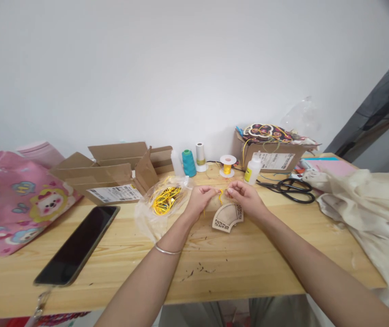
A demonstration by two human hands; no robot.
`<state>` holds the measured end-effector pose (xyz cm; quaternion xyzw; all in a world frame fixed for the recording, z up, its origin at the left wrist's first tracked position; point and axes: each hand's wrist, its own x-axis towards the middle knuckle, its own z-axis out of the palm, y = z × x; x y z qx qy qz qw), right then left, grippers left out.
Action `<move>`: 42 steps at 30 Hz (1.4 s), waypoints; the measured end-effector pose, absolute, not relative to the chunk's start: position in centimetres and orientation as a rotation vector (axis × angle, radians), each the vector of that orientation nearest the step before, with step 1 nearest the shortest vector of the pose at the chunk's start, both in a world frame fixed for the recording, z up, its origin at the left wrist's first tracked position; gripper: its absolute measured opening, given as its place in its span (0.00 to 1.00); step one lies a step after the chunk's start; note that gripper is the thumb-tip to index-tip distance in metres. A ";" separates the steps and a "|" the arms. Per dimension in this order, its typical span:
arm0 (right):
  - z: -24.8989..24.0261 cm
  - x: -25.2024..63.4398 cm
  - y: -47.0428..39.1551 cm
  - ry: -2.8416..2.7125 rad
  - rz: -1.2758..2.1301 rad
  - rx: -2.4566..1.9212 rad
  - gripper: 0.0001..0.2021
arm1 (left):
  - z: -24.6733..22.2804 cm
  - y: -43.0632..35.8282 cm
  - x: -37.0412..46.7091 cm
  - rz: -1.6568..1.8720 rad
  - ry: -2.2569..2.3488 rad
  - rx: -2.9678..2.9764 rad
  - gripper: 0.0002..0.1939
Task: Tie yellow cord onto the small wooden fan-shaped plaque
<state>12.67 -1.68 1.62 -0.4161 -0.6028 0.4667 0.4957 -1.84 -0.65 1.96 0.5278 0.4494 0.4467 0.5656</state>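
Observation:
Between my two hands runs a thin yellow cord (220, 196), pinched at both sides. My left hand (199, 200) has its thumb and fingertips pressed together on the cord's left part. On the other side my right hand (244, 196) grips the cord the same way. Just below hangs or rests a fan-shaped wooden piece (227, 217) with cut-out lattice corners; the cord reaches its top edge. Whether the piece touches the table cannot be made out. Left of my left hand, a clear plastic bag (153, 222) holds a tangle of yellow cord (165, 200).
Behind my hands stand a teal thread cone (189, 163), a white spool (200, 158), a yellow-thread spool (227, 167) and a glue bottle (253, 169). Black scissors (290, 190) and beige cloth (368, 204) lie right. A phone (78, 245) and open carton (109, 177) are left.

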 end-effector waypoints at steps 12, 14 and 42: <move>1.3 13.0 -1.2 -1.412 1.117 -1.080 0.10 | 2.0 -0.8 -1.6 0.997 1.059 1.258 0.14; 1.5 12.9 -1.3 -1.434 1.048 -1.129 0.11 | 1.8 -0.7 -1.7 1.006 1.066 1.270 0.14; 1.6 13.1 -1.5 -1.420 0.887 -1.248 0.12 | 1.1 -0.4 -1.4 1.055 1.015 1.278 0.15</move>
